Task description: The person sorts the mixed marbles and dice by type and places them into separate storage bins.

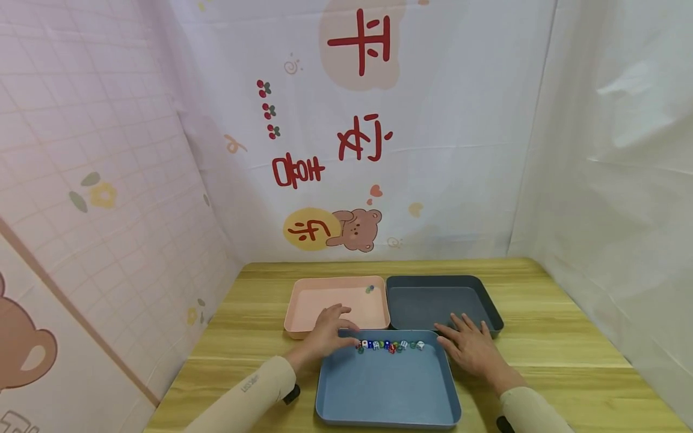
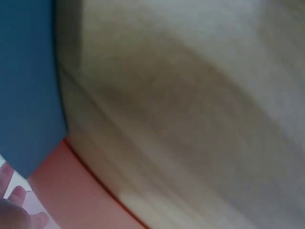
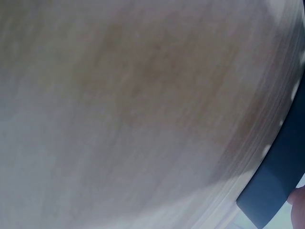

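The left hand [image 1: 325, 334] rests with fingers spread on the far left corner of the blue tray [image 1: 387, 391], fingertips just beside the row of dice [image 1: 390, 345]. The right hand [image 1: 472, 347] lies flat and spread on the tray's far right corner. The row runs straight between the hands along the far rim, long axis left to right. Bare table [image 1: 568, 355] lies outside the right hand; the pink tray [image 1: 303, 300] and grey tray [image 1: 489, 304] sit just beyond the fingertips

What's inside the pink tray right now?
The pink tray shows one small bead near its far right corner. The left hand covers part of its near edge, so anything under it is hidden.
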{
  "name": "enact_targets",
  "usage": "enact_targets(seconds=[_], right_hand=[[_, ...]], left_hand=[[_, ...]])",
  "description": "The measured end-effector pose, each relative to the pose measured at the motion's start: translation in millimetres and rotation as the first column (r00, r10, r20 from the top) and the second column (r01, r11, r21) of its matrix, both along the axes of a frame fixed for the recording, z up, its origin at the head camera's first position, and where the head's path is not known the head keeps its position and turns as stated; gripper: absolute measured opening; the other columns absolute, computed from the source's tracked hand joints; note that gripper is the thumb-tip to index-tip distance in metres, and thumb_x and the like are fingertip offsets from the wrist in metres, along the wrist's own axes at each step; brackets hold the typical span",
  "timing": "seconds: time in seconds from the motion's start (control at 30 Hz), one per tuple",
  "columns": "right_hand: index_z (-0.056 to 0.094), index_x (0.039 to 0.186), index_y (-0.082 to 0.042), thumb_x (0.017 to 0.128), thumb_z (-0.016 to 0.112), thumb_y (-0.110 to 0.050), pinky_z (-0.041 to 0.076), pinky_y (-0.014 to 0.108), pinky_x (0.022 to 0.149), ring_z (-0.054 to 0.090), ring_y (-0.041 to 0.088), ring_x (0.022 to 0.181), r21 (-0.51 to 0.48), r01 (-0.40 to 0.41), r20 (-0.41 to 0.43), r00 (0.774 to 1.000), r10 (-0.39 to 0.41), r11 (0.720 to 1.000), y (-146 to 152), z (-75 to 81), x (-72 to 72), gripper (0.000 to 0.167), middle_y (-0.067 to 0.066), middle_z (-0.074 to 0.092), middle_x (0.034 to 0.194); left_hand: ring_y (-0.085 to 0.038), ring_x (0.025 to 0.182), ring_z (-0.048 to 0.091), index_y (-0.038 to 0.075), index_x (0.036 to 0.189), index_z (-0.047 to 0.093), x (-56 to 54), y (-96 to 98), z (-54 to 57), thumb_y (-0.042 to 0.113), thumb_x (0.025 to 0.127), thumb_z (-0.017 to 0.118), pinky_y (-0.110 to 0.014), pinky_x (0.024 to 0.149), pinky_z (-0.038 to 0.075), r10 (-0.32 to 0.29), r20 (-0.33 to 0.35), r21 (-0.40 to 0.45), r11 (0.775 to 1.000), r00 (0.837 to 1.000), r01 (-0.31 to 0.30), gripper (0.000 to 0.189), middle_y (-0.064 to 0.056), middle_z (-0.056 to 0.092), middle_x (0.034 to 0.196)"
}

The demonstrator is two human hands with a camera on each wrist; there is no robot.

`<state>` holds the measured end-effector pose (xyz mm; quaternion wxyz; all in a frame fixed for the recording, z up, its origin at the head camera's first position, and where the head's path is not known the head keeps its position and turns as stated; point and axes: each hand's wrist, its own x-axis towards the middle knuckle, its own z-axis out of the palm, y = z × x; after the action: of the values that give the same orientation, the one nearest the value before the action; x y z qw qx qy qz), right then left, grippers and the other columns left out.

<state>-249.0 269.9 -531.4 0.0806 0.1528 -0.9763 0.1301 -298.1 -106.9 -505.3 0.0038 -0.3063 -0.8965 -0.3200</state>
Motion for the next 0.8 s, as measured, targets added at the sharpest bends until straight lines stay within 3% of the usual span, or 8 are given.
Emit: enact_targets(seconds=[0.27, 0.53, 0.8], right_hand=[[0.061, 0.138, -0.021, 0.103, 0.043, -0.051, 0.015, 0.078, 0.102, 0.032, 0.051, 0.138, -0.004, -0.001, 0.016, 1.000, 0.001, 1.000, 0, 3.0, 0.8, 0.050, 0.023, 0.044, 0.148], [0.061, 0.138, -0.021, 0.103, 0.044, -0.051, 0.015, 0.079, 0.102, 0.033, 0.051, 0.138, -0.006, -0.002, 0.015, 1.000, 0.002, 1.000, 1, -0.2, -0.5, 0.050, 0.023, 0.044, 0.148], [0.061, 0.138, -0.022, 0.103, 0.044, -0.051, 0.014, 0.078, 0.102, 0.032, 0.051, 0.138, -0.012, -0.002, 0.014, 1.000, 0.002, 1.000, 0, -1.4, -1.9, 0.050, 0.023, 0.044, 0.149]], left_hand=[[-0.041, 0.143, 0.027, 0.019, 0.094, 0.079, 4.5, 6.5, -7.7, 0.026, 0.084, 0.081, -0.067, 0.113, 0.009, -0.017, -0.069, -0.084, 0.996, 0.997, 0.011, 0.013, -0.018, 0.050, 0.143], [-0.040, 0.141, 0.030, 0.024, 0.091, 0.079, 4.0, 7.7, -14.1, 0.030, 0.081, 0.083, -0.068, 0.111, 0.014, -0.025, -0.109, -0.171, 0.985, 0.994, 0.007, 0.012, -0.016, 0.051, 0.143], [-0.040, 0.141, 0.030, 0.025, 0.088, 0.079, 3.6, 9.3, -13.2, 0.031, 0.080, 0.084, -0.069, 0.110, 0.014, -0.050, -0.150, -0.225, 0.974, 0.987, 0.015, 0.011, -0.016, 0.052, 0.142]])
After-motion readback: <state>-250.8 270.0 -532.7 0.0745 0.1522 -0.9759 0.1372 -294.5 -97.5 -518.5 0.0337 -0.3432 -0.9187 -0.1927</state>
